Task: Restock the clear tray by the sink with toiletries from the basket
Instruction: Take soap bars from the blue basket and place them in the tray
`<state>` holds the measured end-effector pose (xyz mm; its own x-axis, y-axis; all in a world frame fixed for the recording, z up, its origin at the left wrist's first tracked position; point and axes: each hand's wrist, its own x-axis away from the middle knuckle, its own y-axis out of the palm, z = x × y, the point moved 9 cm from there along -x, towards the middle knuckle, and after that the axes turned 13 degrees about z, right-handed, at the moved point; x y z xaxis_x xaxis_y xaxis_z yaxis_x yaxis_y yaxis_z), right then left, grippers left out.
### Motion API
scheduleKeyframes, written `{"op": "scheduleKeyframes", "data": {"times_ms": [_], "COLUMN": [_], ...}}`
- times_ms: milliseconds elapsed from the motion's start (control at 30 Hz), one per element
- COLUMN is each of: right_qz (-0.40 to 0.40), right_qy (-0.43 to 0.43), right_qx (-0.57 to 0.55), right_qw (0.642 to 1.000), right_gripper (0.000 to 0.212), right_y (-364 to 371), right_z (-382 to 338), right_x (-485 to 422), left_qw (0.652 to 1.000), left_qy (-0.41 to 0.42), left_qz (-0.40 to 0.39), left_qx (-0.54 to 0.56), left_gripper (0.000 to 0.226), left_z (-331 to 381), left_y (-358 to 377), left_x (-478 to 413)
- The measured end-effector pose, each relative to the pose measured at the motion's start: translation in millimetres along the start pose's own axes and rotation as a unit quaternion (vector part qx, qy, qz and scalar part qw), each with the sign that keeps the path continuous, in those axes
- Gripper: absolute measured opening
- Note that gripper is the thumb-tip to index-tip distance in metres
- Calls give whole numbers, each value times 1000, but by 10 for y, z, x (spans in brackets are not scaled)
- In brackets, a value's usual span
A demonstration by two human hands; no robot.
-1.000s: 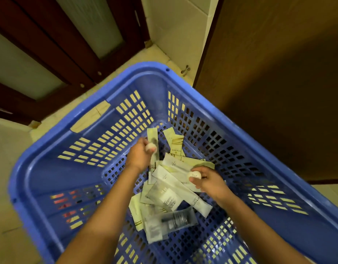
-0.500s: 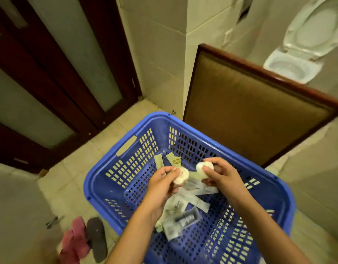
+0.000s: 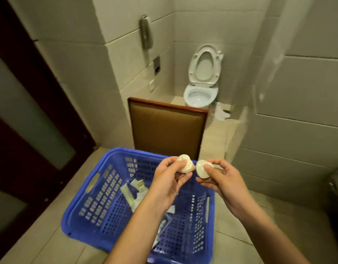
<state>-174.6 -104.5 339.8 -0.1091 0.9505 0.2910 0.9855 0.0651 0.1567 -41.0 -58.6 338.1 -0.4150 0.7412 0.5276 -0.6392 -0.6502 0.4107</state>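
Observation:
A blue plastic basket point(image 3: 99, 202) stands on the tiled floor below me, with several white and pale green toiletry sachets point(image 3: 135, 193) lying in its bottom. My left hand point(image 3: 168, 183) grips a small round cream-coloured soap point(image 3: 185, 164) above the basket's far rim. My right hand point(image 3: 223, 180) pinches a second round soap point(image 3: 202, 168) just to the right of the first. The two soaps are close together but apart. The clear tray and the sink are not in view.
A brown padded chair back point(image 3: 167, 128) stands right behind the basket. Beyond it is a toilet point(image 3: 201, 94) with its lid up. A wall phone point(image 3: 145, 32) hangs on the tiled wall. A dark wooden door point(image 3: 31, 119) runs along the left.
Both hands have lifted out of the basket, each with a round soap, and now hold them above its far rim. My view has risen and pulled back, showing the toilet and walls.

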Motion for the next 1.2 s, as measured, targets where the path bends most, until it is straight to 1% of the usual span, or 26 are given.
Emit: {"op": "scheduleKeyframes", "data": {"times_ms": [100, 200, 300, 400, 500, 633, 700, 800, 900, 1000, 1100, 1167, 1200], "right_qz": [65, 141, 218, 291, 367, 456, 493, 550, 598, 652, 692, 718, 728], "right_qy": [-16, -29, -45, -62, -74, -78, -80, -77, -71, -71, -70, -74, -72], "right_qx": [-33, -75, -114, -144, -172, -171, -159, -155, -170, -190, -215, -237, -248], "right_qw": [997, 987, 968, 944, 911, 870, 852, 817, 780, 731, 686, 650, 635], "right_gripper": [7, 12, 15, 17, 16, 13, 14, 15, 15, 15, 14, 13, 13], "right_y": [-633, -1419, -2338, -3233, -4136, -5184, -5620, -6208, -6612, -6951, -7208, -7392, -7469], "right_z": [-220, -387, -500, -529, -485, -375, -318, -189, -45, 141, 290, 399, 463], "right_x": [135, 352, 735, 1193, 1767, 2590, 2955, 3576, 4119, 4663, 5064, 5296, 5370], "left_qw": [998, 990, 968, 945, 920, 895, 882, 854, 825, 778, 739, 710, 702], "left_qy": [-7, -36, -73, -105, -135, -163, -199, -261, -290, -307, -312, -311, -308], "left_qz": [-54, -120, -209, -271, -307, -325, -329, -349, -373, -417, -455, -477, -482], "left_qx": [-36, -72, -115, -152, -201, -260, -271, -283, -310, -354, -387, -414, -424], "left_gripper": [9, 11, 15, 16, 17, 13, 11, 8, 9, 8, 13, 12, 11], "left_z": [-250, -693, -1323, -1978, -2681, -3559, -3956, -4541, -4989, -5440, -5846, -6142, -6268], "left_y": [584, 1215, 1859, 2353, 2747, 3114, 3261, 3454, 3576, 3680, 3825, 3931, 3988], "left_x": [200, 472, 938, 1470, 2057, 2775, 3083, 3665, 4150, 4634, 4989, 5198, 5258]}}
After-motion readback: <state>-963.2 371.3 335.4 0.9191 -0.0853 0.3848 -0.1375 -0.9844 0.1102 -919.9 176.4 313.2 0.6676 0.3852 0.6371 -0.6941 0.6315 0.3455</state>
